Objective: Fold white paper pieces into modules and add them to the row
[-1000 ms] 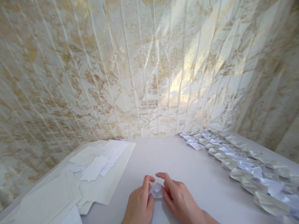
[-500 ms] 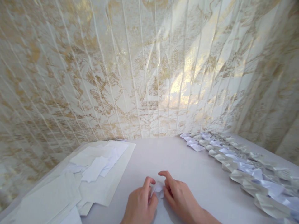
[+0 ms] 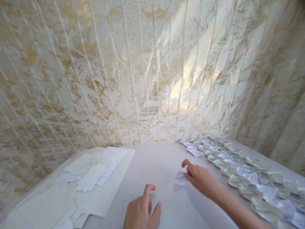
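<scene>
A small folded white paper piece is held at the fingertips of my right hand, just over the table. Its forefinger is raised and bent, while the other fingers grip the paper's right side. My left hand hovers near the front edge of view with thumb and forefinger apart and nothing between them. To the right lie rows of similar folded paper pieces, some white and some greyish. The held piece is apart from those rows.
Stacked paper sheets and smaller white slips cover the table's left side. The pale tabletop runs back to a white and gold patterned curtain.
My right hand has moved right and away from me, carrying the folded paper out of my left hand. My left hand has let go and stayed near the same place.
</scene>
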Demonstrator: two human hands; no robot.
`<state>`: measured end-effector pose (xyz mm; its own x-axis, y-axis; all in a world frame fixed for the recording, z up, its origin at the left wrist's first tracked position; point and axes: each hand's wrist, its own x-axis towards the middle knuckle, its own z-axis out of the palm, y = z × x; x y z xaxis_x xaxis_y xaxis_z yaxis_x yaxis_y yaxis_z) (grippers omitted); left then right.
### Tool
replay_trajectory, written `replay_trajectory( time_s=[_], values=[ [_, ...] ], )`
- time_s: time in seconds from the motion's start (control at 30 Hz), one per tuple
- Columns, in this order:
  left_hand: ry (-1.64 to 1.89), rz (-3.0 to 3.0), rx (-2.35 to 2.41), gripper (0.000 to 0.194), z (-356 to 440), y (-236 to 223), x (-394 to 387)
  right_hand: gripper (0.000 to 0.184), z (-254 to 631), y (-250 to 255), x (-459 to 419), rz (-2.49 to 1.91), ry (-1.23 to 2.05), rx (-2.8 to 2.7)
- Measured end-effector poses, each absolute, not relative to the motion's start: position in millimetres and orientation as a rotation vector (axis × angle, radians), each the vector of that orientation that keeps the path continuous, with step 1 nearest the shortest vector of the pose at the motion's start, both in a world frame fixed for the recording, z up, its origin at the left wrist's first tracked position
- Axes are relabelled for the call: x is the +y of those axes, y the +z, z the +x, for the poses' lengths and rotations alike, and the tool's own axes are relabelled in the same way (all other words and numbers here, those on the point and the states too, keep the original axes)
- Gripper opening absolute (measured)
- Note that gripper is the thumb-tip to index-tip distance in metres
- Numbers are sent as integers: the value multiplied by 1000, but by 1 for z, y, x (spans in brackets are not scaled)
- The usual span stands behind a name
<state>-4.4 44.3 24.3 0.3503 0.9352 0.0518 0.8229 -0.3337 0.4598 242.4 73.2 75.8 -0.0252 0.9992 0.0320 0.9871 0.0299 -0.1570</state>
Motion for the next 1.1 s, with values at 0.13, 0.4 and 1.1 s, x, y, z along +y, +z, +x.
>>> replay_trajectory(
  time_s=[0.13, 0.4, 1.1],
  values=[
    [407, 2291, 1577, 27, -1, 22, 45, 16, 307, 89, 99, -2370, -23, -1992],
    [355, 2340, 1606, 27, -2, 14, 48, 24, 344, 76, 132, -2588, -128, -1882],
    [423, 2351, 1554, 25, -3, 9, 48, 26, 344, 58, 165, -2173, -285, -2415]
  ],
)
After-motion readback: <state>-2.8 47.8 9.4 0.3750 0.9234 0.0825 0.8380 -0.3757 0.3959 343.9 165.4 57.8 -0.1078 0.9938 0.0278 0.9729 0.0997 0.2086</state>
